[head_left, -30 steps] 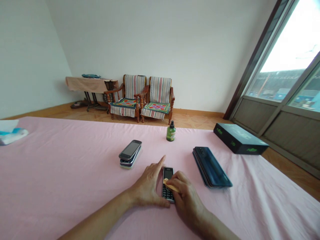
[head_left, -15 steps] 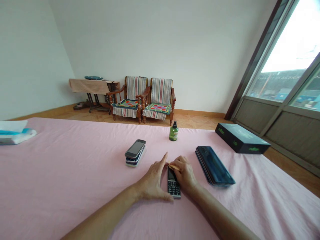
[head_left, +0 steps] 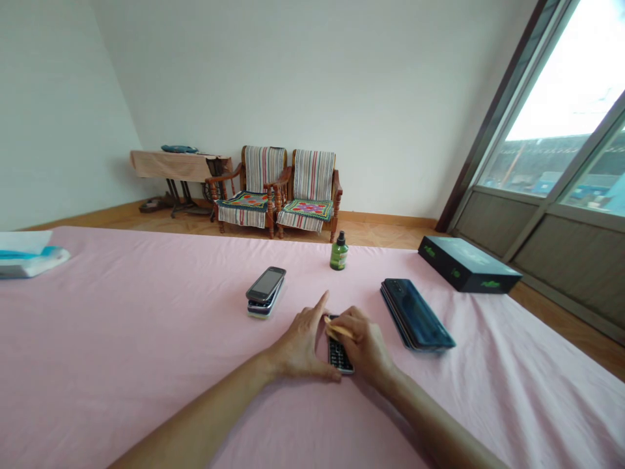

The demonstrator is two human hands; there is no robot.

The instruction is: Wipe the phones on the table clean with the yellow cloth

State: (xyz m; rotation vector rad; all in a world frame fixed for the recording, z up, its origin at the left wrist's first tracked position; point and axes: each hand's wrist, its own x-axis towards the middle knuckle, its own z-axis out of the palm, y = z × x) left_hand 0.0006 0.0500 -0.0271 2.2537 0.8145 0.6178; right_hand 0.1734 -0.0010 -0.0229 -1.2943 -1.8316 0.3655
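Note:
A dark keypad phone [head_left: 340, 357] lies face up on the pink cloth in front of me, its screen mostly covered. My left hand [head_left: 305, 345] steadies it from the left, thumb along the bottom edge and fingers by the top edge, the index finger raised. In my right hand [head_left: 366, 342] is a folded yellowish cloth [head_left: 336, 329], pinched and pressed onto the upper part of the phone. Left of my hands is a small stack of phones with a grey touchscreen phone [head_left: 267, 284] on top. A stack topped by a blue smartphone [head_left: 420, 316] lies to the right.
A green spray bottle [head_left: 338, 253] stands beyond my hands on the pink cloth [head_left: 146, 326]. A black box [head_left: 469, 264] sits at the far right, and a white-and-blue packet [head_left: 32, 257] at the left edge. Two wooden armchairs [head_left: 312, 179] stand against the wall.
My right hand has slid the yellowish cloth down slightly over the phone's screen. The left hand keeps its place at the phone. The view has shifted a little.

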